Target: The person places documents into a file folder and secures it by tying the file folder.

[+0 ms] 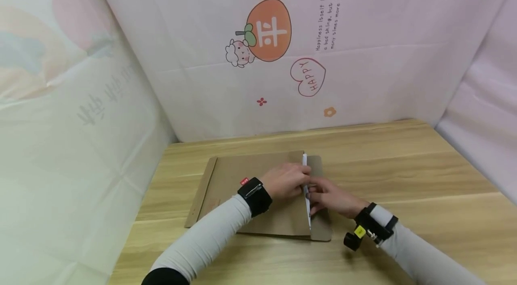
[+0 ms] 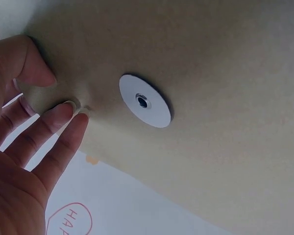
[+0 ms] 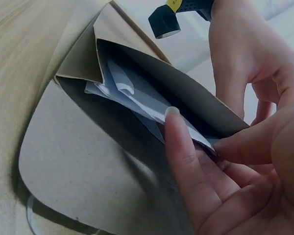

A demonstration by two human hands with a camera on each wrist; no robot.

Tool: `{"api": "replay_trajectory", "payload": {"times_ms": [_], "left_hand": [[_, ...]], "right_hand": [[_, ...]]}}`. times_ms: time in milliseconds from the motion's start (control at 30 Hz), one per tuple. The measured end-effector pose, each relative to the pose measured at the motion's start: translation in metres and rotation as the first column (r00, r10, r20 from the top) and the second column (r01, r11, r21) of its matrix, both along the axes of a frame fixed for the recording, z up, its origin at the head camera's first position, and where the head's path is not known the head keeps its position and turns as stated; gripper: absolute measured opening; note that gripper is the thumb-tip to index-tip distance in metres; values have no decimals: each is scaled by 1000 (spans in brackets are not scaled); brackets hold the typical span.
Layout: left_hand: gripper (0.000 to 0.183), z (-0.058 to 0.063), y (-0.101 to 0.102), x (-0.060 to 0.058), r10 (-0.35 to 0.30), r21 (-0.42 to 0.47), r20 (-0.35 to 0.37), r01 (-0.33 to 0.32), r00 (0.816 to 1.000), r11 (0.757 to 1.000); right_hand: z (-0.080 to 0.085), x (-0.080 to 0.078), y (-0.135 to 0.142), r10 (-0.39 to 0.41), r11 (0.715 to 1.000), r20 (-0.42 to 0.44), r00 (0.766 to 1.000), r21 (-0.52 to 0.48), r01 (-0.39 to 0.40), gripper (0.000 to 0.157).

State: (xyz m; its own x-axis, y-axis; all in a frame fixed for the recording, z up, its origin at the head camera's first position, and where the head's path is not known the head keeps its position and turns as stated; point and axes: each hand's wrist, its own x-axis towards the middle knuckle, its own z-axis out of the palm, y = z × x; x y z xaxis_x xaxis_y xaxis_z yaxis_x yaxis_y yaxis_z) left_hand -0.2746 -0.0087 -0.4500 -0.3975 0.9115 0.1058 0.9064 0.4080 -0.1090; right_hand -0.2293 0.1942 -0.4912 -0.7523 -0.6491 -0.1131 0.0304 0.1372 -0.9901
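Note:
A brown kraft paper document envelope [image 1: 278, 217] lies on the table, its mouth facing right and its flap [image 3: 88, 161] folded out flat. White papers [image 3: 152, 105] sit inside, with their edges showing at the mouth. My left hand [image 1: 286, 180] grips the upper panel at the mouth's edge, holding the envelope open. Beside it, my right hand [image 1: 335, 197] pinches the papers' edge between thumb and fingers at the mouth. A round white button [image 2: 149, 105] stands out from the upper panel in the left wrist view. The papers' far ends are hidden inside.
The wood-grain table [image 1: 404, 168] extends to the right of the envelope. A printed white cloth [image 1: 202, 87] hangs behind and at both sides. A black wrist camera [image 1: 352, 241] juts from the right wrist, low over the tabletop.

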Motion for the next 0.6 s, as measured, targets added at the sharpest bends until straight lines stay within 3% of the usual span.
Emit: {"api": "replay_trajectory", "payload": {"times_ms": [400, 600], "left_hand": [[15, 3, -1, 2, -9, 9, -38, 9, 999, 1000], [21, 4, -1, 1, -11, 39, -7, 11, 1000, 999]], "right_hand": [[-5, -8, -1, 32, 999, 38, 999, -22, -32, 50], [-6, -10, -5, 33, 999, 31, 999, -15, -33, 53]]}}
